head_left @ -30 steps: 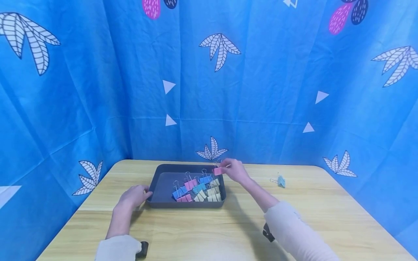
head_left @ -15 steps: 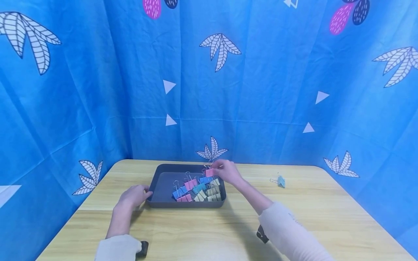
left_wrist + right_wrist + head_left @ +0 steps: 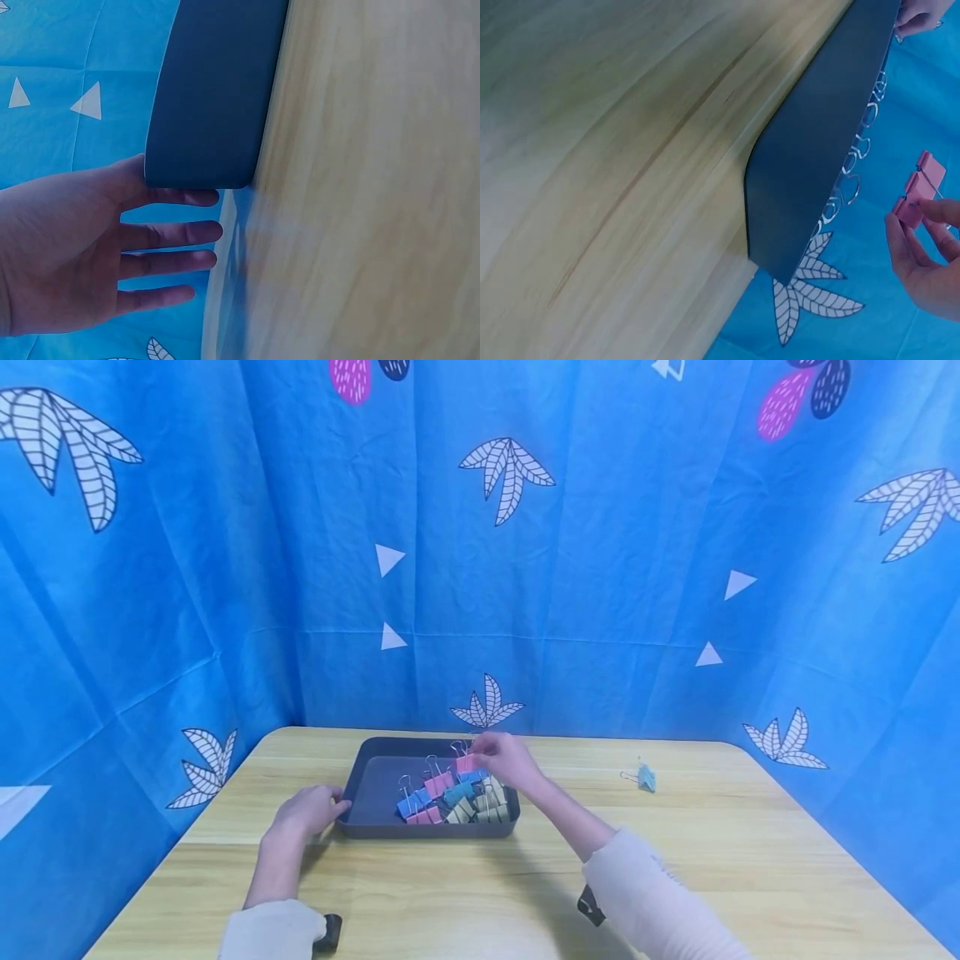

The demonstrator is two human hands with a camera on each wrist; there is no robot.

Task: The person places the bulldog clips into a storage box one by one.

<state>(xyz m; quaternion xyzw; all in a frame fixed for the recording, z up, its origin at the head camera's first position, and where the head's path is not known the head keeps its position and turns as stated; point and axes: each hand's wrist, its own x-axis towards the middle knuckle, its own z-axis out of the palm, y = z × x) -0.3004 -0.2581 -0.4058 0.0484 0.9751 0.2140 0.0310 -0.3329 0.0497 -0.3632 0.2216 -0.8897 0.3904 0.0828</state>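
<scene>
A dark grey tray [image 3: 375, 787] lies on the wooden table, its right half bearing rows of binder clips: pink [image 3: 438, 784], blue [image 3: 414, 801], teal [image 3: 457, 793] and cream [image 3: 492, 814]. My right hand [image 3: 507, 760] pinches a pink binder clip [image 3: 924, 189] between thumb and fingertips, over the tray's far side by a blue clip. At the tray's left end my left hand [image 3: 307, 811] holds the wall, thumb over the rim and index finger along the outside. Its other fingers are spread straight in the left wrist view.
A light blue binder clip [image 3: 646, 777] lies alone on the table [image 3: 712, 852], right of the tray. Behind and at both sides hangs a blue patterned curtain [image 3: 600, 568]. Black straps [image 3: 327, 933] show by the pale sleeves.
The right hand has moved left over the tray with the pink binder clip, from the tray's far right corner to beside the blue clip. The left hand has stayed in place.
</scene>
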